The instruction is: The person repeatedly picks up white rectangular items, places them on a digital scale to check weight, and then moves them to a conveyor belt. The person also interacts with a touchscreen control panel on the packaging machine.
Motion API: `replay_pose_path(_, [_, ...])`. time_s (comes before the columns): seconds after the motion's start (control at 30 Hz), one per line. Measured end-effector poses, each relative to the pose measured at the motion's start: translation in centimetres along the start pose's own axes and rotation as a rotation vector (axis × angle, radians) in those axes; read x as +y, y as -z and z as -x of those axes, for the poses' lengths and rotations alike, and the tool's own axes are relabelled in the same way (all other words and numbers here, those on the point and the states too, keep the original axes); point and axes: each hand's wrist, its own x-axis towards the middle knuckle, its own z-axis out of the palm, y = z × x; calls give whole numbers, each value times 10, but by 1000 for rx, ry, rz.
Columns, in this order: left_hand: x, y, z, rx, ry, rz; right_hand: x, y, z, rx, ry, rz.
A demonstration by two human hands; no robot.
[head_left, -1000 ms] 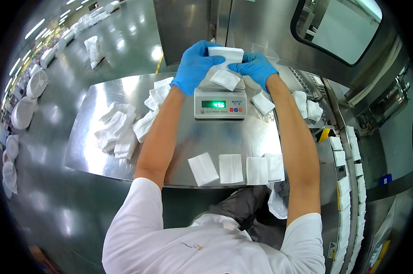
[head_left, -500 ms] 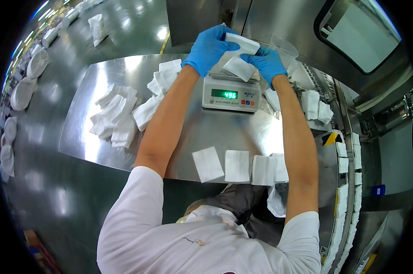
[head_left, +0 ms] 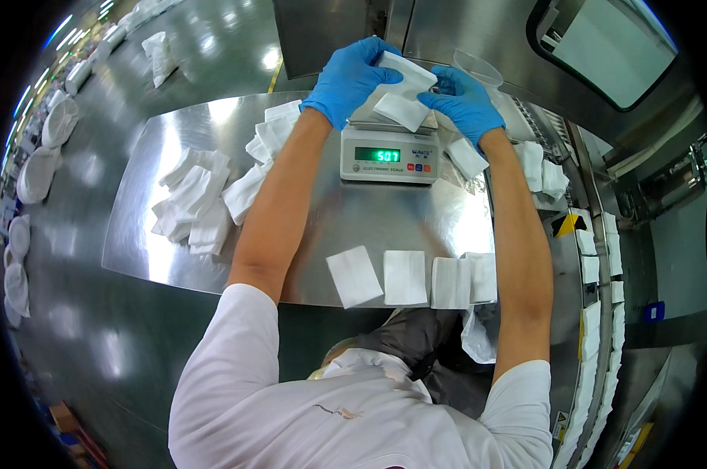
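Observation:
Blue gloves cover both hands. My left hand [head_left: 352, 82] grips the left end of a stack of folded white pads [head_left: 408, 72] above the electronic scale [head_left: 390, 156], thumb on the near side. Another white pad [head_left: 401, 111] lies tilted below the stack, over the scale's metal plate. Beside the right ends of both, my right hand [head_left: 469, 105] is open, its thumb and fingers apart; the thumb is close to the lower pad. The scale's green display is lit. One white pad [head_left: 467, 159] lies right of the scale, under my right wrist.
A loose heap of white pads [head_left: 193, 199] and a second row [head_left: 267, 148] lie on the left of the metal table [head_left: 306, 273]. Several flat stacks [head_left: 404, 277] line its near edge. A clear plastic bowl [head_left: 478, 69] stands behind my right hand. At right runs a conveyor [head_left: 596, 313] carrying pads.
My right hand has loosened from the stack's right end and shifted slightly right, fingers opening. The scale's reading has changed. The left hand keeps its grip. The whole view has shifted slightly.

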Motion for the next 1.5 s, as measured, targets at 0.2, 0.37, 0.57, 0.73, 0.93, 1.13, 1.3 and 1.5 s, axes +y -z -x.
replay_pose_path(0.2, [-14,3,-7,78,123,-18,25,-2,-2,37,-75,209])
replay_pose_path(0.37, [-42,-12,-6,39,347,384,36,2,-1,-45,-296,518])
replay_pose_path(0.57, [-34,-59,3,-7,441,616,52,-15,14,15,-298,537])
replay_pose_path(0.73, [-13,-68,13,-140,498,736,58,-2,39,197,-501,-41])
replay_pose_path(0.93, [-17,-47,10,-156,374,406,33,41,138,98,-416,-212])
replay_pose_path(1.13, [-27,-75,19,-411,289,395,69,98,238,231,-500,-173])
replay_pose_path(1.3, [-12,-139,57,-616,220,117,27,131,309,588,-502,-368])
replay_pose_path(1.5, [-42,-173,89,-577,209,222,36,151,357,631,-501,-485])
